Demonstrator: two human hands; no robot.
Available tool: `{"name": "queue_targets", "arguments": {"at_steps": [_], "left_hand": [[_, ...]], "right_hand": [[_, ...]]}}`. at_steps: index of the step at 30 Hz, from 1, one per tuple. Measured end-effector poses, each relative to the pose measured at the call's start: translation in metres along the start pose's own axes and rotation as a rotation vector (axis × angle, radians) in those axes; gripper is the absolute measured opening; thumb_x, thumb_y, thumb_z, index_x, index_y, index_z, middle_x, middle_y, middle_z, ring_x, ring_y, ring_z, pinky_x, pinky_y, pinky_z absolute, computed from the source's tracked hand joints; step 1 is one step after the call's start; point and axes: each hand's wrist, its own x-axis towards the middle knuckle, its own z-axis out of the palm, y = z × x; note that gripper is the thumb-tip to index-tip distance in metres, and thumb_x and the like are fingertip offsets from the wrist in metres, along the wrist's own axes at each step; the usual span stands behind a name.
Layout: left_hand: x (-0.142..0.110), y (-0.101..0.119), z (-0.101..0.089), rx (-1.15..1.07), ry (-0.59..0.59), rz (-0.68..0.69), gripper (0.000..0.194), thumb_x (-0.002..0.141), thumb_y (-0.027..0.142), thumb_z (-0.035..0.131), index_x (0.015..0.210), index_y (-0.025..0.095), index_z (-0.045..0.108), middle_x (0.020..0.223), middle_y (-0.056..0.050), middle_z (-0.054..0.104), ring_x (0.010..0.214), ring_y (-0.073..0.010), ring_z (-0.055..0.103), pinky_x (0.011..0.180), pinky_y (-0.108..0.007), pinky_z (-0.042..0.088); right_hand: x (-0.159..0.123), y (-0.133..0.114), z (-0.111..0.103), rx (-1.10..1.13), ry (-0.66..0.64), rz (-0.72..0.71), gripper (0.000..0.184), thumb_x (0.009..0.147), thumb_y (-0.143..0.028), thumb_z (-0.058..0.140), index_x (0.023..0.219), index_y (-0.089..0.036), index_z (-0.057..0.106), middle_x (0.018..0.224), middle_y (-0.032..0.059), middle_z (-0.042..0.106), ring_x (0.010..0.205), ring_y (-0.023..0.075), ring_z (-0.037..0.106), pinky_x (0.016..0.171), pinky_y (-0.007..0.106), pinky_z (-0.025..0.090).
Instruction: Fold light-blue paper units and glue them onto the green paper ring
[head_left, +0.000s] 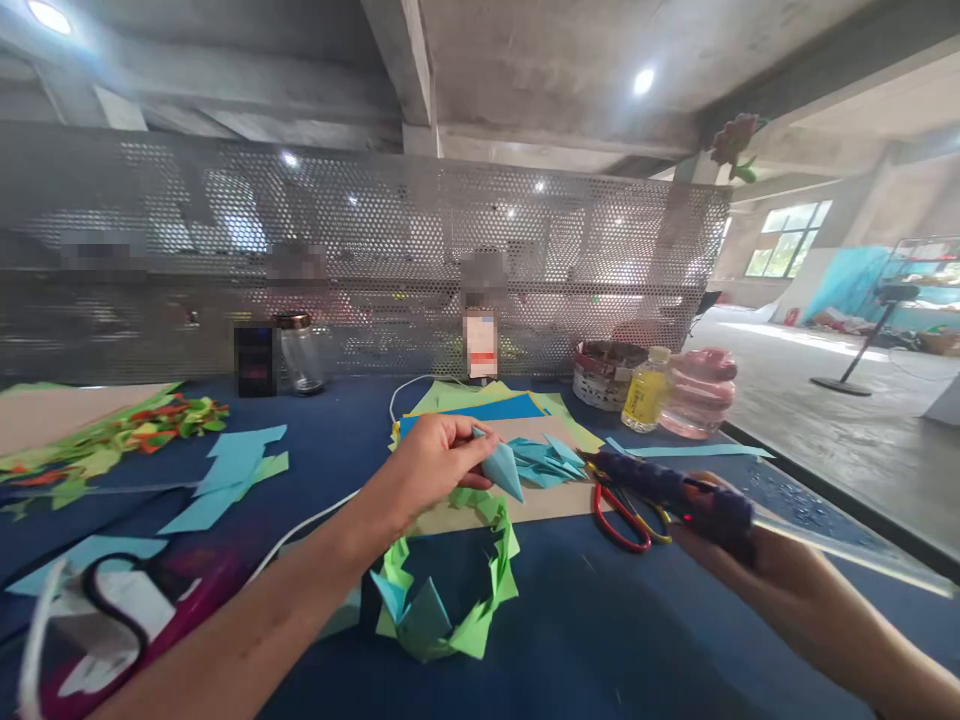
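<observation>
My left hand [435, 460] pinches a folded light-blue paper cone [504, 468] and holds it above a ring of folded green paper pieces [450, 590] on the dark blue table [600, 640]. One blue folded piece sits in the ring's near side. My right hand [739, 545] is closed around a dark glue gun [675, 492], whose nozzle points left toward the blue cone. A pile of folded blue paper pieces [546, 460] lies just behind the cone on a brown sheet.
Red-handled scissors [626, 515] lie under the glue gun. Stacked coloured paper [480, 405] lies behind. Blue scraps [225, 475] and green-red cuttings [127, 435] are at left. A glass jar [301, 352], yellow bottle [645, 392], pink container [701, 392] and basket [604, 372] stand before a mesh screen.
</observation>
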Motion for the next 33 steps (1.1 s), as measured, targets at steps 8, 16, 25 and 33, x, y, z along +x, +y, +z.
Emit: {"name": "queue_targets", "arguments": {"at_steps": [8,16,25,33], "left_hand": [[0.011,0.0,-0.016,0.116,0.073,0.001,0.018,0.096,0.03,0.061,0.103,0.014,0.065,0.1,-0.004,0.069,0.087,-0.017,0.068,0.08,-0.037,0.057],[0.016,-0.009,-0.016,0.162,0.058,0.021,0.019,0.095,0.031,0.062,0.104,0.014,0.065,0.1,-0.004,0.069,0.085,-0.0166,0.068,0.078,-0.036,0.058],[0.019,-0.018,-0.016,0.183,0.033,0.037,0.021,0.095,0.034,0.062,0.099,0.014,0.066,0.093,-0.003,0.07,0.08,-0.0156,0.068,0.077,-0.036,0.057],[0.015,-0.016,-0.014,0.205,0.026,0.023,0.02,0.094,0.033,0.063,0.095,0.013,0.067,0.09,-0.002,0.07,0.078,-0.0153,0.068,0.077,-0.036,0.057]], "right_hand": [[0.013,-0.018,0.056,-0.071,0.003,-0.165,0.04,0.086,-0.047,0.063,0.12,-0.025,0.065,0.119,0.0089,0.071,0.105,0.0293,0.069,0.091,0.043,0.058],[0.015,-0.039,0.063,0.036,-0.264,-0.256,0.022,0.096,-0.03,0.055,0.118,-0.033,0.054,0.111,-0.001,0.069,0.097,0.0178,0.068,0.082,0.028,0.057],[0.006,-0.028,0.067,0.0,-0.217,-0.281,0.033,0.093,-0.027,0.057,0.124,-0.033,0.051,0.12,0.0024,0.066,0.105,0.0244,0.066,0.08,0.033,0.057],[0.008,-0.033,0.065,-0.04,-0.196,-0.326,0.031,0.094,-0.028,0.057,0.124,-0.032,0.052,0.118,0.0016,0.067,0.102,0.0225,0.067,0.076,0.03,0.057]]}}
